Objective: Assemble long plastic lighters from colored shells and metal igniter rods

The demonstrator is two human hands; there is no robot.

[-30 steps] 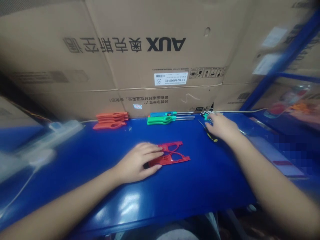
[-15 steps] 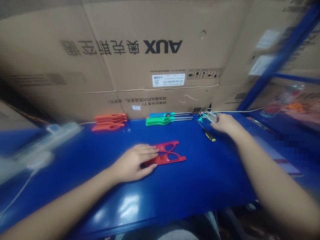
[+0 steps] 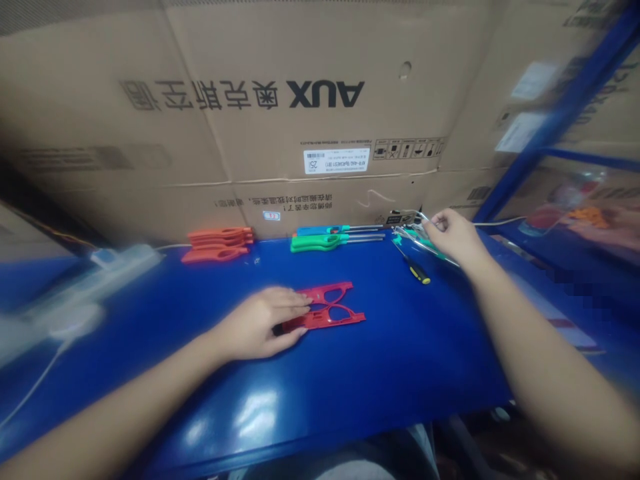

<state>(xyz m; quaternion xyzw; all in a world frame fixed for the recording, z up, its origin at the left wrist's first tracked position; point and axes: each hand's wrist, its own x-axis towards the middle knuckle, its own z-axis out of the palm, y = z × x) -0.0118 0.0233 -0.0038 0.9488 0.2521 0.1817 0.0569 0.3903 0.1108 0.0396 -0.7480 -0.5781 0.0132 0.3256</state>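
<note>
My left hand (image 3: 265, 323) is closed over the left end of two red lighter casing halves (image 3: 345, 313), its thumb on the near side. The halves lie side by side on the blue table, their inner sides and trigger openings showing. At the back right, my right hand (image 3: 453, 233) pinches a thin metal lighter tube (image 3: 425, 217) with a wire at its tip, raised above a pile of metal tubes and teal parts (image 3: 425, 241). A black and yellow screwdriver (image 3: 419, 272) lies in front of that pile.
Green and blue long-nosed lighters (image 3: 317, 243) lie along the back by a cardboard wall (image 3: 225, 147). Orange casings (image 3: 217, 245) are stacked left of them. A white power strip (image 3: 100, 287) with a cable sits at far left. A blue frame post (image 3: 555, 120) stands at right.
My right hand has risen slightly and moved a little right, lifting a metal tube from the pile. My left hand and the red halves have shifted slightly left.
</note>
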